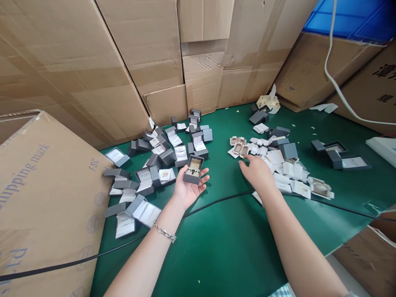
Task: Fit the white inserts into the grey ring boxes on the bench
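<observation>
My left hand (188,190) is palm up with a small dark grey box (194,170) resting in it, steadied by the thumb while the other fingers spread out. The box shows a pale inside and some dark detail. My right hand (259,172) reaches over the near edge of a pile of white card inserts (274,159), thumb held apart, with nothing visible in it. Just beyond its fingertips lie several inserts with beige recesses (239,147); contact with them is hard to make out. Open grey boxes with white linings (145,179) lie crowded to the left.
A large carton (55,198) stands at the left, and stacked cartons (148,49) wall off the back. A black cable (216,201) crosses the green table (216,247). Open grey boxes (343,159) lie at the right, below a white hanging cord (329,62).
</observation>
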{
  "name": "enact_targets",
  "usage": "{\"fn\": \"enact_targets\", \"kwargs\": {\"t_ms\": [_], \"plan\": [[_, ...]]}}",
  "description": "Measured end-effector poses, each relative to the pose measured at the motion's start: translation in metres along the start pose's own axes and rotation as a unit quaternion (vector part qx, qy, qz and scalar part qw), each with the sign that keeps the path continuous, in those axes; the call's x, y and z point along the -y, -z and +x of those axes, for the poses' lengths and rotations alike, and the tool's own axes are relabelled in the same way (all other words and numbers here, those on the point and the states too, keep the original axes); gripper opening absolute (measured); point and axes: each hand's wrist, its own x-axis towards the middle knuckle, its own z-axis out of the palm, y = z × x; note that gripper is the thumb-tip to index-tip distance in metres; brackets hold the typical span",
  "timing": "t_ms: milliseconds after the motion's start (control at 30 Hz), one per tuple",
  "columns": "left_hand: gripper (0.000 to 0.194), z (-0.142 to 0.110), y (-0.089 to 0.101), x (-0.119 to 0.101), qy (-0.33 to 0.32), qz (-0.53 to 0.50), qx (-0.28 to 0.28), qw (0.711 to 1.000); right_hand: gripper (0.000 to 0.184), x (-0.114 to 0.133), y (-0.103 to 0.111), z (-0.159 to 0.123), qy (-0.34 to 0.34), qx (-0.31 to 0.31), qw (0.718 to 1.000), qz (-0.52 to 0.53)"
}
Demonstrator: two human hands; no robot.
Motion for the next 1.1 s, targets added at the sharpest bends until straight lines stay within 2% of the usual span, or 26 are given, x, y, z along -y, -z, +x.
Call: {"fn": "enact_targets", "kwargs": {"t_ms": [100, 167, 233, 300, 367, 400, 467, 600, 767, 867, 1000, 1100], "plan": [[0.044, -0.001, -0.001, -0.001, 0.0, -0.004, -0.002, 1.0, 0.042, -0.005, 0.006, 0.005, -0.027, -0.041, 0.999, 0.019], [0.043, -0.001, -0.002, -0.001, 0.0, -0.008, -0.002, 1.0, 0.038, -0.006, 0.013, 0.008, -0.018, -0.091, 0.995, 0.047], [0.043, -0.001, -0.002, -0.001, -0.003, -0.012, -0.003, 1.0, 0.03, -0.002, 0.017, 0.007, 0.029, -0.158, 0.983, 0.093], [0.044, 0.0, -0.002, 0.0, -0.006, -0.01, -0.002, 1.0, 0.023, 0.006, 0.018, 0.002, 0.091, -0.226, 0.957, 0.157], [0.044, 0.001, -0.002, 0.001, -0.007, 0.0, 0.0, 1.0, 0.019, 0.02, 0.015, -0.007, 0.136, -0.264, 0.927, 0.231], [0.043, 0.002, -0.002, 0.002, -0.007, 0.009, -0.001, 1.0, 0.017, 0.028, 0.011, -0.013, 0.148, -0.262, 0.916, 0.267], [0.041, 0.003, -0.002, 0.004, -0.009, 0.034, -0.005, 0.999, 0.014, 0.044, 0.004, -0.025, 0.159, -0.231, 0.898, 0.338], [0.037, 0.006, -0.002, 0.008, -0.009, 0.069, -0.003, 0.998, 0.013, 0.067, -0.009, -0.046, 0.15, -0.108, 0.865, 0.466], [0.03, 0.004, -0.005, 0.008, 0.0, 0.076, -0.014, 0.997, 0.013, 0.075, -0.009, -0.056, 0.155, -0.006, 0.813, 0.562], [0.031, 0.002, -0.006, 0.007, 0.01, 0.094, -0.014, 0.995, 0.013, 0.078, -0.008, -0.058, 0.158, 0.024, 0.798, 0.581], [0.032, 0.002, -0.006, 0.007, 0.004, 0.114, -0.008, 0.993, 0.002, 0.082, -0.006, -0.059, 0.114, 0.096, 0.784, 0.602], [0.03, 0.002, -0.006, 0.007, -0.002, 0.119, -0.012, 0.993, 0.009, 0.083, -0.005, -0.058, 0.042, 0.17, 0.776, 0.605]]}}
